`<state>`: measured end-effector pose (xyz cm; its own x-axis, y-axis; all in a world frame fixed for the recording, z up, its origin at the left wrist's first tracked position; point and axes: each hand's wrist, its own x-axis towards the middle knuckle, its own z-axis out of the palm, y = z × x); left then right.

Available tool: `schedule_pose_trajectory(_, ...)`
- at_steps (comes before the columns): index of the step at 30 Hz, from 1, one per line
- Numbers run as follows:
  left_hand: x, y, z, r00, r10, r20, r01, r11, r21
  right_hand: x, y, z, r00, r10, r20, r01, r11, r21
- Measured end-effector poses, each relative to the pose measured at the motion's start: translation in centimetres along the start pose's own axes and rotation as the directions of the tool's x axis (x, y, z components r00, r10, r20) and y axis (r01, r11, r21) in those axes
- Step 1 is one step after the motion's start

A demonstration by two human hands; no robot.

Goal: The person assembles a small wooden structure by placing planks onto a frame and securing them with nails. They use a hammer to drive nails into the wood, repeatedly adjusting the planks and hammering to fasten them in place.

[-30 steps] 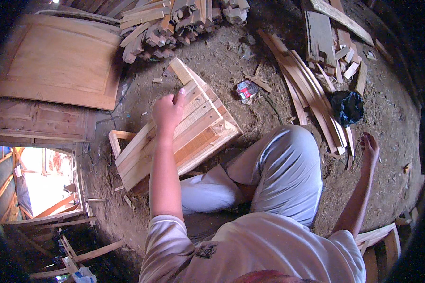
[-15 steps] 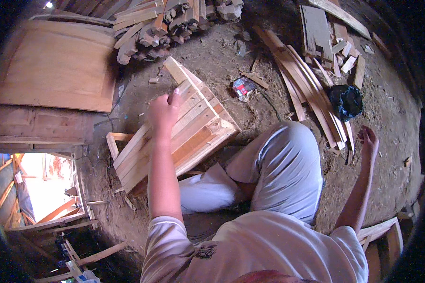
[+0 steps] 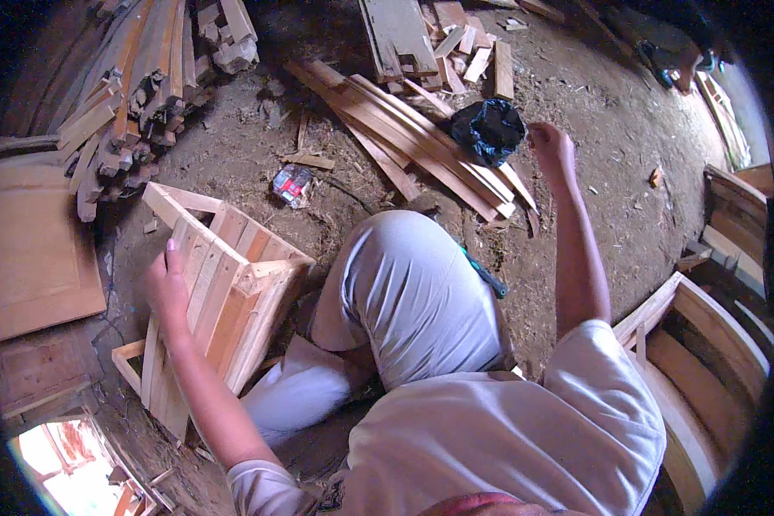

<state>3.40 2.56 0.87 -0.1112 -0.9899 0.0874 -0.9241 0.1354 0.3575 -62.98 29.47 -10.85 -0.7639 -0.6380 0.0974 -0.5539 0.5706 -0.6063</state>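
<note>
A slatted wooden crate-like frame (image 3: 206,267) stands tilted on the dirt floor at my left, beside my folded leg. My left hand (image 3: 165,284) is closed over the edge of its slats, thumb uppermost. Out to the right, my right hand (image 3: 552,155) is beside a black plastic-lined container (image 3: 488,131). Its fingers look loosely bent and apart, with nothing visible in them; whether the fingertips touch the container's rim I cannot tell. Under that container lie several long wooden strips (image 3: 413,129).
A teal-handled tool (image 3: 488,273) lies by my knee. A red-and-clear packet (image 3: 292,185) is on the floor ahead. Stacked lumber (image 3: 138,95) and a wooden panel (image 3: 34,249) are at the left, wood offcuts (image 3: 464,47) far ahead, and a curved wooden frame (image 3: 714,318) at the right.
The view has turned right, so the scene shifts left. My right hand has moved forward to the black container. My left hand stays on the wooden frame.
</note>
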Motion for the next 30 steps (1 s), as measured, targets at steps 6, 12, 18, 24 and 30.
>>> schedule_pose_trajectory(6,1.1,0.3,0.9,0.999,0.049,0.016,-0.05,0.997,0.063,5.1,2.5,4.9,0.985,-0.002,0.171,0.029,0.987,-0.158)
schedule_pose_trajectory(12,-0.7,-0.1,-1.1,1.0,-0.019,0.002,0.019,0.99,0.139,4.3,-3.2,10.7,0.967,-0.068,0.244,0.127,0.964,-0.233)
schedule_pose_trajectory(18,0.5,-0.8,0.4,0.997,0.048,-0.055,-0.039,0.987,0.153,5.0,0.9,12.3,0.977,-0.04,0.208,0.109,0.935,-0.336)
schedule_pose_trajectory(24,-0.2,0.2,-0.5,0.999,-0.002,-0.034,0.008,0.984,0.177,5.3,-0.8,13.0,0.979,0.037,0.198,0.047,0.914,-0.403)
schedule_pose_trajectory(30,-0.2,0.9,0.2,0.999,-0.003,-0.04,0.009,0.988,0.154,6.9,2.6,12.5,0.968,-0.126,0.216,0.211,0.874,-0.438)
